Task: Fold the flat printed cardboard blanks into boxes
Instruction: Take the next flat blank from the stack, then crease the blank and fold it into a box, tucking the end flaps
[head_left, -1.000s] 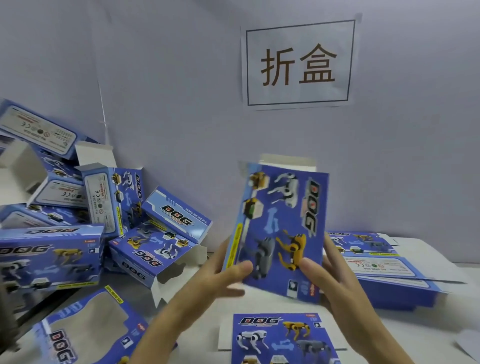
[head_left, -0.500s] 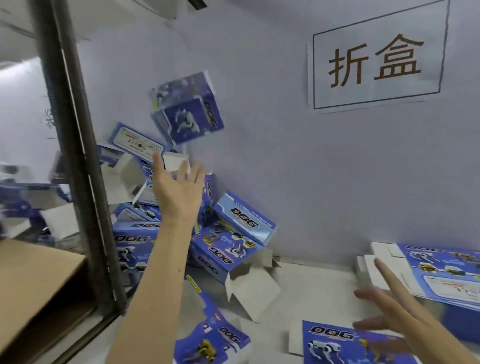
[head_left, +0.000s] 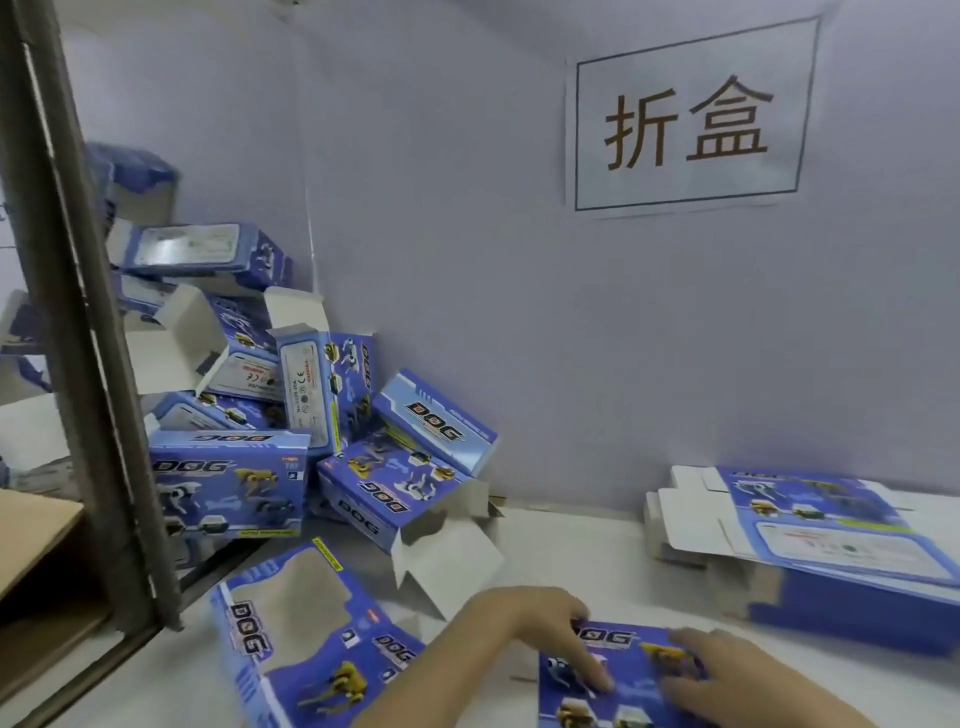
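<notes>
A flat blue printed blank (head_left: 623, 680) with robot-dog pictures lies on the white table at the bottom middle. My left hand (head_left: 530, 623) rests on its upper left part, fingers spread. My right hand (head_left: 727, 675) lies flat on its right side, fingers apart. Neither hand grips it. A stack of flat blanks (head_left: 831, 525) sits at the right against the wall. A heap of folded blue boxes (head_left: 291, 415) fills the left corner. Another blank with a window cut-out (head_left: 296, 634) lies at the lower left.
A dark metal post (head_left: 78, 312) stands at the left edge. A brown carton (head_left: 31, 540) lies behind it. A paper sign with two characters (head_left: 691, 119) hangs on the lilac wall. An open-flapped box (head_left: 405, 488) tilts at the heap's edge.
A second ago both hands held a folded box; my left hand then tossed it onto the left heap. Both hands have come down onto the flat blank on the table.
</notes>
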